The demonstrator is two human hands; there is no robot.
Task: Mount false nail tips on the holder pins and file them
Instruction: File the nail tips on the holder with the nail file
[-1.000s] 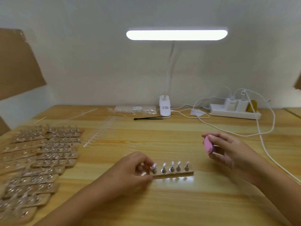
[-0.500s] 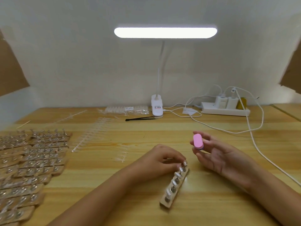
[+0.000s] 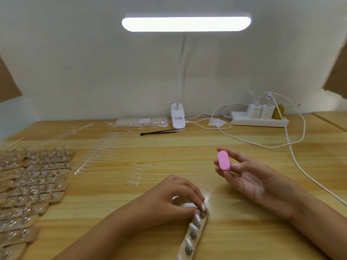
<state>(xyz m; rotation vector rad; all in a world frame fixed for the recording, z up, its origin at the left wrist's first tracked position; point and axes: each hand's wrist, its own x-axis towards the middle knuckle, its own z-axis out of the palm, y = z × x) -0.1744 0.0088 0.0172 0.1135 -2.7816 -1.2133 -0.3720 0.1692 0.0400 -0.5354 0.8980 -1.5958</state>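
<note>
Pink file (image 3: 224,161) pinched by the right hand (image 3: 249,182)

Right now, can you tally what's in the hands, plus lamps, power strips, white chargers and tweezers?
Pink file, right hand: 1
Pin holder, left hand: 1
Lamp: 1
Power strip: 1
White chargers: 2
Tweezers: 1
Total: 7

Nothing legible. Far beyond the left hand (image 3: 169,198), white labels on the lamp clamp (image 3: 178,119) and the plastic packet (image 3: 144,121) carry print too small to read.
</note>
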